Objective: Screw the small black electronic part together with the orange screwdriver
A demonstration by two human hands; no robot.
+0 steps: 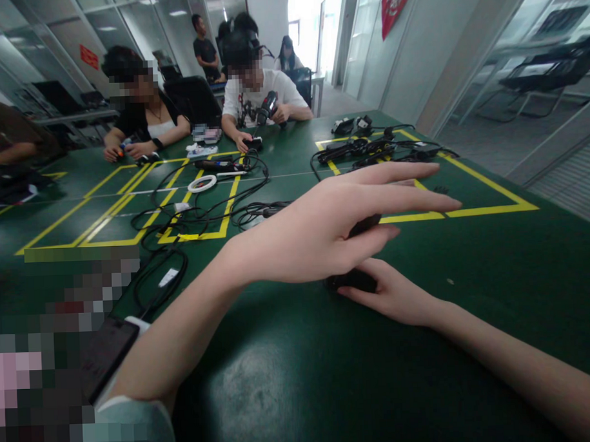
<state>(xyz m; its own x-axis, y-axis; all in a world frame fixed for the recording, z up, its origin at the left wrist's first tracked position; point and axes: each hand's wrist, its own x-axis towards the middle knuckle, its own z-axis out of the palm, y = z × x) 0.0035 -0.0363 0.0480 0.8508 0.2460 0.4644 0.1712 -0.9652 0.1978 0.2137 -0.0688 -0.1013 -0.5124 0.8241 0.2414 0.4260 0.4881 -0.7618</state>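
Note:
My left hand (319, 226) reaches across the middle of the view, palm down, its fingers stretched out and apart with nothing in them. It passes above my right hand (399, 295) and hides part of it. Under the left palm, my right hand has its fingers curved round a dark, rounded object (358, 281) at table level. That object is mostly covered by both hands, so its kind does not show. More black surface peeks out between the left hand's fingers; whether it belongs to the same object, I cannot tell.
The green table (261, 370) carries yellow tape outlines (488, 210). Black cables (165, 251), a white ring (201, 183) and a bundle of black gear (370, 147) lie beyond my hands. A dark phone-like slab (111, 356) is at left. Across the table, people handle small items.

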